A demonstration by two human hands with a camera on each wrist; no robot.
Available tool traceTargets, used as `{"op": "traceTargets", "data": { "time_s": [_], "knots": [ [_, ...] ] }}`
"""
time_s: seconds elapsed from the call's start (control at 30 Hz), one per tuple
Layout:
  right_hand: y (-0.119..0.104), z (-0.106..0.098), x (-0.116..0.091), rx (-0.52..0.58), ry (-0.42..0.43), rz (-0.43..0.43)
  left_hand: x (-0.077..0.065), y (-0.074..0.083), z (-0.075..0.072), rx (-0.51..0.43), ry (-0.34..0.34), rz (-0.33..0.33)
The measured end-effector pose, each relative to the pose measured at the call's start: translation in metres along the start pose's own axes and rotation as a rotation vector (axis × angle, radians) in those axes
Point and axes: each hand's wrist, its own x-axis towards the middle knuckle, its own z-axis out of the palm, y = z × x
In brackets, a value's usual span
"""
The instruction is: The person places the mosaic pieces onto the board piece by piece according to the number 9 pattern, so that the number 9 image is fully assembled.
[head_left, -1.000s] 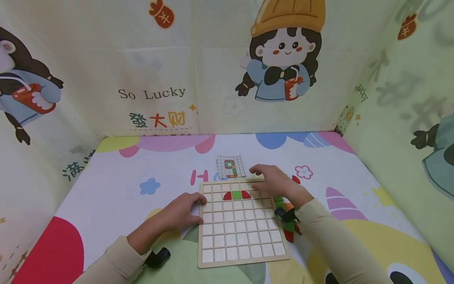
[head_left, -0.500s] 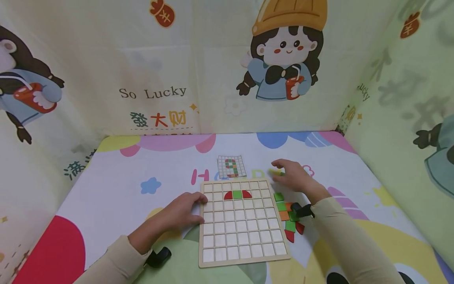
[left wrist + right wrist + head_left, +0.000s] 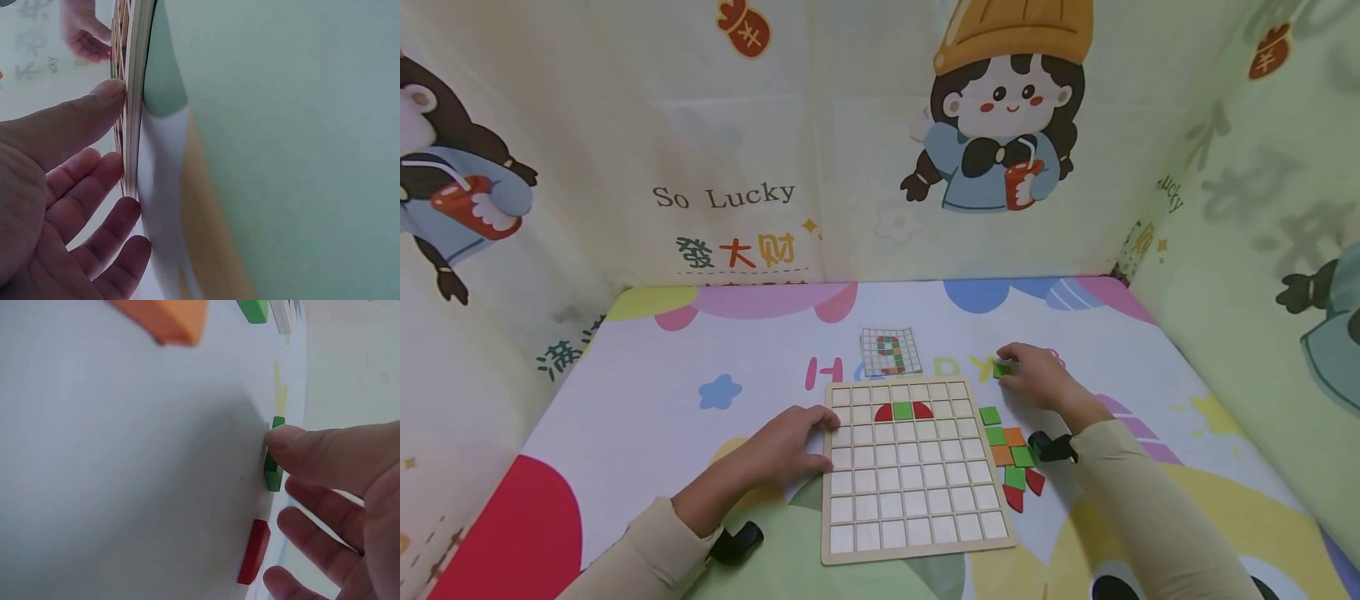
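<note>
A wooden grid board (image 3: 908, 481) lies on the table, with a green square tile (image 3: 902, 411) between two red rounded tiles, one being the left red tile (image 3: 883, 412), in its second row. My left hand (image 3: 784, 446) rests against the board's left edge, thumb and fingers touching it with the fingers loosely extended. Beyond the board's far right corner, my right hand (image 3: 1037, 379) has its thumb and forefinger about a loose green tile (image 3: 1002, 369). In the right wrist view, the thumb is against that green tile (image 3: 273, 464); the forefinger is mostly hidden behind the thumb.
Several loose green, orange and red tiles (image 3: 1014, 457) lie along the board's right side. A gridded pattern card (image 3: 891, 352) lies behind the board. Near the right hand sits a red tile (image 3: 255, 550). Printed cloth walls (image 3: 850, 150) rise behind and beside the table.
My right hand has moved from over the board's upper right to the right and slightly down, closing its fingers about the loose green tile. The left hand has stayed at the board's edge.
</note>
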Motion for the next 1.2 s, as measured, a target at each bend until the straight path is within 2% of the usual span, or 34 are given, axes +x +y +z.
{"op": "traceTargets", "data": {
  "time_s": [0.13,0.43,0.73,1.2],
  "knots": [
    [0.004,0.0,0.001,-0.015,0.006,0.001,0.0,0.001,0.001,0.005,0.0,0.003],
    [0.01,0.005,0.002,0.032,-0.009,0.032,-0.001,0.001,0.0,-0.001,-0.006,0.004],
    [0.005,0.006,0.003,-0.017,-0.005,0.023,0.0,-0.001,0.0,0.004,0.004,0.014],
    [-0.001,0.006,0.0,0.042,-0.002,0.006,0.0,-0.001,0.001,0.006,0.002,0.007]
  ]
}}
